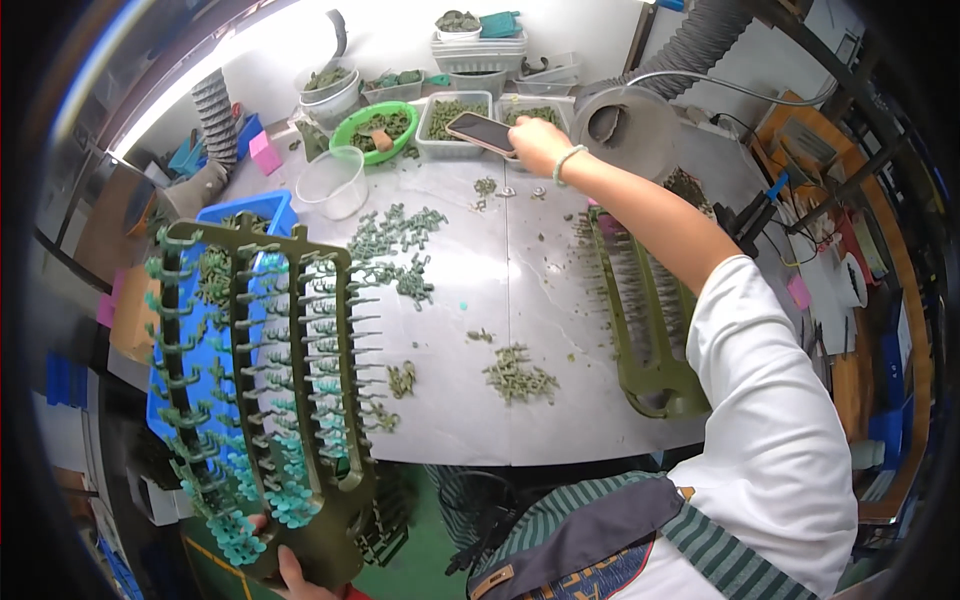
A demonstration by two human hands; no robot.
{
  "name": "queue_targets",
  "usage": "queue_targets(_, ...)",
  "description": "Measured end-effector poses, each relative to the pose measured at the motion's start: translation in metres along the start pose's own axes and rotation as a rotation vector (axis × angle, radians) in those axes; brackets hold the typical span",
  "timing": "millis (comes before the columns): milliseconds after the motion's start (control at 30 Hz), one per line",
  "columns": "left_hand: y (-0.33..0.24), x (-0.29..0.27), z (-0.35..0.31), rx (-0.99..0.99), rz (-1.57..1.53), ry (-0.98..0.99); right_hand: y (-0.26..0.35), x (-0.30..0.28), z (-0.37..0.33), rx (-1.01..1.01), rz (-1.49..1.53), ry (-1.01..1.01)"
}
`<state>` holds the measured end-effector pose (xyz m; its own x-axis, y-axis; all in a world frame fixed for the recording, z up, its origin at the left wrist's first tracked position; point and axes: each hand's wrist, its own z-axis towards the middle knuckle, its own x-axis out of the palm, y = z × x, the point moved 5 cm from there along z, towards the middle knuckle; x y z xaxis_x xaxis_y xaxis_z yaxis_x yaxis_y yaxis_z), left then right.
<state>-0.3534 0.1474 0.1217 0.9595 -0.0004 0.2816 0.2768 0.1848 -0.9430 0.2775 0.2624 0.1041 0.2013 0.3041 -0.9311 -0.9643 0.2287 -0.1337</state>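
Note:
My left hand (298,578) grips the lower end of a dark green pronged rack (345,500), held tilted up at the left. Rows of small green hook-like parts hang on its bars, with turquoise flower-shaped pieces (292,505) near the bottom. My right hand (540,146) reaches to the far side of the table, its fingers closed on a smartphone (482,133) with a dark screen. The phone is above a clear tub of small green parts (455,118). Most of my left hand's fingers are hidden behind the rack.
A second green rack (655,370) lies on the metal table (500,250) at the right. Loose green parts (520,375) lie in piles. A blue crate (205,375) stands behind the held rack. At the back are a green basket (345,135), an empty clear tub (333,184) and ducting (690,50).

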Motion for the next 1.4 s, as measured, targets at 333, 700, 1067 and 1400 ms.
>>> queue_targets(333,0.007,-0.010,0.014,0.009,0.133,-0.183,-0.102,0.085,0.049,0.551,0.010,0.215)
queue_targets(700,-0.002,-0.007,0.017,-0.099,0.083,-0.005,-0.082,0.073,0.071,0.350,-0.050,0.319)
queue_targets(1067,-0.026,0.063,0.009,0.213,0.281,0.101,-0.016,-0.083,-0.007,-0.067,0.386,-0.017)
queue_targets(1400,-0.011,0.140,-0.001,0.094,0.126,0.264,-0.053,-0.219,-0.239,0.246,0.537,-0.188)
